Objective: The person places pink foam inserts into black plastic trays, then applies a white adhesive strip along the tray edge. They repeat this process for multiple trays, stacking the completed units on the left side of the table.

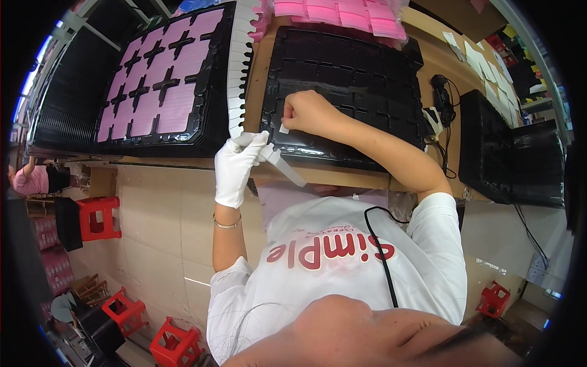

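Note:
My left hand [233, 171], in a white glove, is closed on a pale strip [286, 170] that hangs from its fingers and curves down toward my shirt. My bare right hand [312, 113] pinches a small white piece [284, 129] over the near left corner of a black moulded plastic tray [342, 79]. Whether the piece touches the tray I cannot tell. To the left stands another black tray [194, 125], its compartments filled with flat pink pieces [177, 79]. A long row of overlapping white pieces [239, 73] runs between the two trays.
Pink pieces in clear wrap [342, 17] lie behind the middle tray. A black device with a cable [441, 92] and paper sheets [489, 73] are on the right, beside a black tray stack [507, 153]. Red stools [99, 218] stand on the floor; a person [33, 179] is far left.

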Available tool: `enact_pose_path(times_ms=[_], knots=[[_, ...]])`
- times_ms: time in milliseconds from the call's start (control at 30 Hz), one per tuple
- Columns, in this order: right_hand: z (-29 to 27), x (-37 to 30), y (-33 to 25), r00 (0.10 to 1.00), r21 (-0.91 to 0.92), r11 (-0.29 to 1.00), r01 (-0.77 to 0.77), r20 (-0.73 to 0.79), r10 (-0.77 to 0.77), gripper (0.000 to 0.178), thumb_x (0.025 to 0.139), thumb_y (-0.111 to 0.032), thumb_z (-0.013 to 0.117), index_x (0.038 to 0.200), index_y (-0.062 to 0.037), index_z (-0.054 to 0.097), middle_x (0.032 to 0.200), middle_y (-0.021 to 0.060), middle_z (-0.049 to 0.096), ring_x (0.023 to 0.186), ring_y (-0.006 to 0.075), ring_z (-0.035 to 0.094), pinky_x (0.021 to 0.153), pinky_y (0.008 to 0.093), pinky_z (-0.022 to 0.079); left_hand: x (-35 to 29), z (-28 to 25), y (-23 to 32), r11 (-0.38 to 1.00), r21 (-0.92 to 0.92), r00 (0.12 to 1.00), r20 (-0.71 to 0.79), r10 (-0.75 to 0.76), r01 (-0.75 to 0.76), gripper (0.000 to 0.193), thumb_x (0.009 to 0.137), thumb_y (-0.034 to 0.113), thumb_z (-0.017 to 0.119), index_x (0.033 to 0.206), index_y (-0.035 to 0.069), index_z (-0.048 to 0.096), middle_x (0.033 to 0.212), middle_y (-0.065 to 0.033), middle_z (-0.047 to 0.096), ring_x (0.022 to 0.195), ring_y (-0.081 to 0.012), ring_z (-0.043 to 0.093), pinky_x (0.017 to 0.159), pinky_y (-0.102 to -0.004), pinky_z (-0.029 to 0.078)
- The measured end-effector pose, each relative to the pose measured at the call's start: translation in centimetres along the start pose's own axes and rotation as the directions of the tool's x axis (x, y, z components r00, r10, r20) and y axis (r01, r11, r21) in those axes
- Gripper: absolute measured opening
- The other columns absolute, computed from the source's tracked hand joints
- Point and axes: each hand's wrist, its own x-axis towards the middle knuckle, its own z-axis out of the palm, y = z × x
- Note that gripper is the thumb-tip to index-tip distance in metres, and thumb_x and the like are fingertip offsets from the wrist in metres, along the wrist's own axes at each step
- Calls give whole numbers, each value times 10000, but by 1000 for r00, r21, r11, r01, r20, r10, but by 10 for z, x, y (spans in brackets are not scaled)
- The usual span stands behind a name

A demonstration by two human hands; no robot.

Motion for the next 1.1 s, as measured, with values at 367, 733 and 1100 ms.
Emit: enact_pose_path(times_ms=[367, 733, 1100], knots=[[-11, -35, 6, 991, 494, 869, 39, 95, -98, 81, 781, -71, 675, 793, -38, 602, 803, 39, 628, 704, 122, 566, 671, 259, 461, -3, 1, 0, 997, -73, 999, -32, 36, -38, 183, 864, 210, 737, 881, 29, 713, 726, 2, 654, 599, -37, 540, 558, -186, 403], [-7, -101, -33, 961, 838, 492, -237, 129, 244, 113, 845, -98, 716, 942, -48, 690, 822, 13, 641, 659, 72, 527, 573, 213, 412, -13, 39, 29, 979, -182, 992, 72, 104, -89, 117, 873, 153, 721, 876, 41, 686, 723, -4, 654, 588, -43, 532, 527, -193, 379], [-103, -111, 50, 914, 388, 920, 49, -389, 116, 112, 800, -152, 741, 858, -60, 714, 752, -2, 650, 687, 62, 573, 623, 228, 470, 9, 64, 26, 993, -20, 988, 102, 119, -118, 140, 886, 158, 707, 870, 20, 695, 717, -20, 664, 587, -35, 527, 536, -181, 386]])
